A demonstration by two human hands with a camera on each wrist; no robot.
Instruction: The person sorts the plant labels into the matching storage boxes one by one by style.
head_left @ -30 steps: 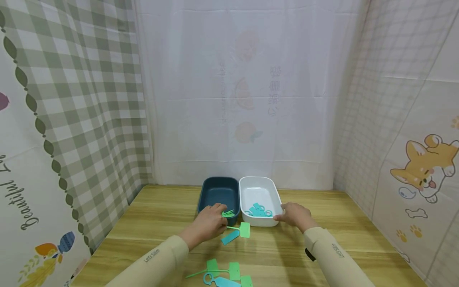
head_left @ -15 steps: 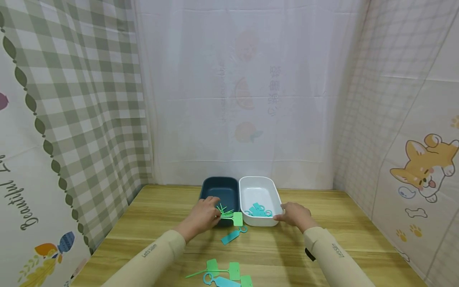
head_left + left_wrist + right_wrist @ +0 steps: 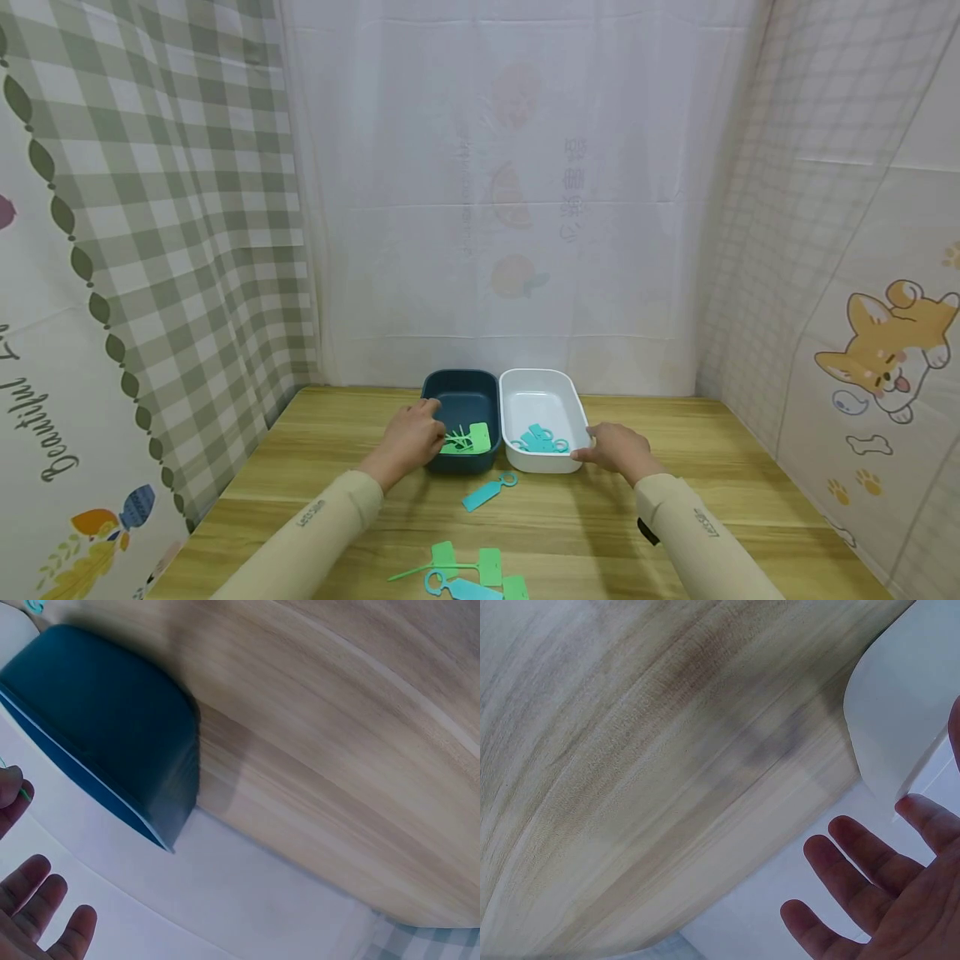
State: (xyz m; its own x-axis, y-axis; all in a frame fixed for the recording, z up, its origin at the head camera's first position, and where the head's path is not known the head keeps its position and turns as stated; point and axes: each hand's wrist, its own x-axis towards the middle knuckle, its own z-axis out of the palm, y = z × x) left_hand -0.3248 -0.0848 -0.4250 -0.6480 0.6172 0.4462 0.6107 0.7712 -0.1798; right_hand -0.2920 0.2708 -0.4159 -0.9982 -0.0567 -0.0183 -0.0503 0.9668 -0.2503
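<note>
My left hand [image 3: 410, 437] is at the near left of the dark blue bin [image 3: 461, 379]. It pinches the thin stem of a green tag [image 3: 480, 437], whose square end is over the bin's inside. A bit of green shows between thumb and fingertip in the left wrist view. Below it are other green tags [image 3: 454, 447], partly hidden by the hand. My right hand [image 3: 618, 450] holds the near right corner of the white bin [image 3: 547, 463] between thumb and forefinger; its other fingers [image 3: 844, 877] spread clear. Several turquoise ring-ended tags [image 3: 537, 439] lie in the white bin.
One turquoise tag [image 3: 483, 495] lies on the wooden table [image 3: 600, 533] before the bins. Nearer the front edge are green tags [image 3: 490, 567] and another turquoise tag [image 3: 468, 590]. A white curtain [image 3: 510, 192] hangs behind, with printed cloths on both sides.
My left hand has moved up and left, carrying the green tag from in front of the dark blue bin to over its inside. My right hand has stayed on the white bin.
</note>
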